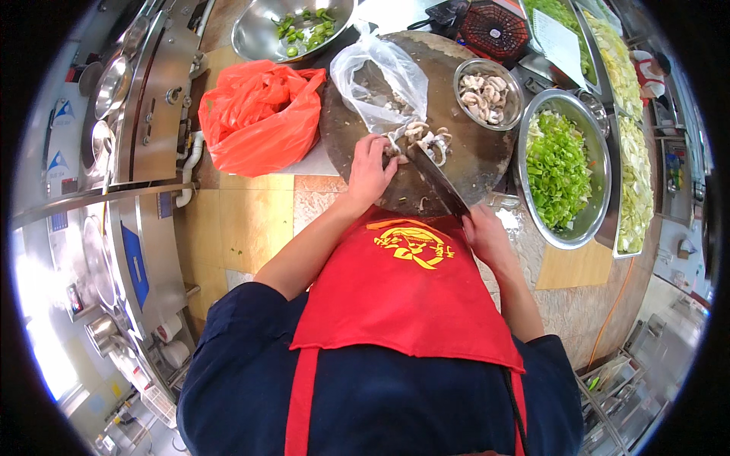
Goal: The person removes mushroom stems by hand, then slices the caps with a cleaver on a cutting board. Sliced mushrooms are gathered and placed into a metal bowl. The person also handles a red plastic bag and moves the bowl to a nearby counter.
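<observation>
My right hand [485, 232] grips the handle of a dark-bladed cleaver [438, 181]. The blade slants up and left across a round chopping block [479, 151], its far end beside some pale, greyish-pink raw meat or seafood. My left hand [369, 165] presses an uncut piece [392, 151] of it against the block, just left of the blade. Cut pieces [429, 138] lie loose beyond the blade. Close above my left hand is a clear plastic bag [408, 74] with more inside. A small steel bowl [458, 85] of similar cut pieces sits at the block's right rim.
A red plastic bag [259, 122] stands left of the block, below a steel bowl [242, 34] with cut green peppers. On the right are a steel basin [605, 171] of chopped greens and trays of sliced cabbage [634, 188]. A black fan [495, 33] stands behind. Another person [650, 74] is far right.
</observation>
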{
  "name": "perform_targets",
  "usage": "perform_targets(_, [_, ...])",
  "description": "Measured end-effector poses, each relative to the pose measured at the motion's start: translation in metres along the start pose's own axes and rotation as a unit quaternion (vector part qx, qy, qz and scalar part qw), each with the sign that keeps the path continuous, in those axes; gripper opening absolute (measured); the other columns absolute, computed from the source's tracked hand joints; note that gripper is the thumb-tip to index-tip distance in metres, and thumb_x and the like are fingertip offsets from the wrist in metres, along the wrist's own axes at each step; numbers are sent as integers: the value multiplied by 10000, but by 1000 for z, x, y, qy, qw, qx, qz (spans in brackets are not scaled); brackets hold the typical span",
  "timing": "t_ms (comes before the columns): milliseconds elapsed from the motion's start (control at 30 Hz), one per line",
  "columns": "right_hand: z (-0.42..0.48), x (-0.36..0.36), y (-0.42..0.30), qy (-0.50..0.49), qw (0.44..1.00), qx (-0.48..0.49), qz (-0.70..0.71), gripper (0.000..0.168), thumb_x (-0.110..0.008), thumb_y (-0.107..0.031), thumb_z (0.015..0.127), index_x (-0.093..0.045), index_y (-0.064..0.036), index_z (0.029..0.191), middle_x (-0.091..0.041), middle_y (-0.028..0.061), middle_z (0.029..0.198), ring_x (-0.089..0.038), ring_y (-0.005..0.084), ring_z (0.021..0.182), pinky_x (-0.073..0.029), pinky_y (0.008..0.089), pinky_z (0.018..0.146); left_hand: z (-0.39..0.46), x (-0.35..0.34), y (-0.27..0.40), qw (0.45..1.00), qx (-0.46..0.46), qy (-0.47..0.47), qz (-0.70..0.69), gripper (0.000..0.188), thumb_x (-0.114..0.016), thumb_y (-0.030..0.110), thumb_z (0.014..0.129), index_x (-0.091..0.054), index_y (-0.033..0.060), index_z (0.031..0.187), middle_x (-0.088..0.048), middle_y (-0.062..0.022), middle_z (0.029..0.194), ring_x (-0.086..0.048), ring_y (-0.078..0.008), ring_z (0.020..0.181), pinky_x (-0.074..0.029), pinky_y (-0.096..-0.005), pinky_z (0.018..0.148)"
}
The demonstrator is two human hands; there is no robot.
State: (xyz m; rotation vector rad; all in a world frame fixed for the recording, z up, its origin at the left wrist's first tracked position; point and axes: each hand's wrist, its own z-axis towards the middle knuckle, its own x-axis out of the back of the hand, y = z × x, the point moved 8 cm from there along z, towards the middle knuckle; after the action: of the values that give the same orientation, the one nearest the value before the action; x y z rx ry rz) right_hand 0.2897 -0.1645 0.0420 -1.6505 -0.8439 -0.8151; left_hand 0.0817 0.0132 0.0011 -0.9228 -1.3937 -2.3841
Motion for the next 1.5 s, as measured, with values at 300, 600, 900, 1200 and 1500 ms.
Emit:
perform_targets(300, [-62, 46, 45, 266, 960, -71, -57, 174, -667, -168, 891, -631, -63, 1024, -585, 150, 933, -630, 356, 749, -510, 476, 631, 17, -46, 60, 982, -150, -102, -50, 523, -771, 285, 821, -581, 112, 1276, -472, -171, 1404, -446, -372, 1304, -350, -504, 1108])
perform_targets(600, [-4, 10, 56, 257, 953, -135, -83, 349, -699, -184, 868, -570, -137, 1190, -538, 134, 1128, -660, 358, 844, -558, 474, 630, 41, -88, 72, 960, -228, -97, 129, 291, -754, 252, 784, -685, 134, 1041, -621, -95, 1177, -528, -295, 1215, -297, -550, 1126])
perform_targets(900, [21, 17, 81, 48, 998, -14, 37, 285, -601, -257, 947, -535, -94, 1171, -553, 198, 1179, -640, 408, 958, -558, 486, 742, 16, -56, 72, 955, -231, -111, 153, 433, -724, 186, 795, -654, 116, 1217, -586, -111, 1157, -511, -323, 1181, -331, -524, 1087])
perform_targets(1200, [63, 299, 367, 445, 849, -275, -80, 179, -616, -202, 910, -649, -30, 946, -669, 229, 900, -649, 429, 904, -519, 520, 814, 42, -61, 69, 965, -125, -44, 227, 315, -774, 180, 775, -690, 129, 1075, -540, -139, 1216, -481, -383, 1213, -378, -522, 1016])
perform_targets(1500, [150, 272, 586, 207, 850, -483, -38, 313, -672, -267, 870, -750, 6, 1001, -721, 240, 1066, -703, 388, 1001, -556, 467, 875, 29, -65, 62, 966, -131, -111, 193, 340, -780, 120, 688, -686, 156, 1014, -599, -69, 1133, -555, -301, 1093, -406, -468, 937])
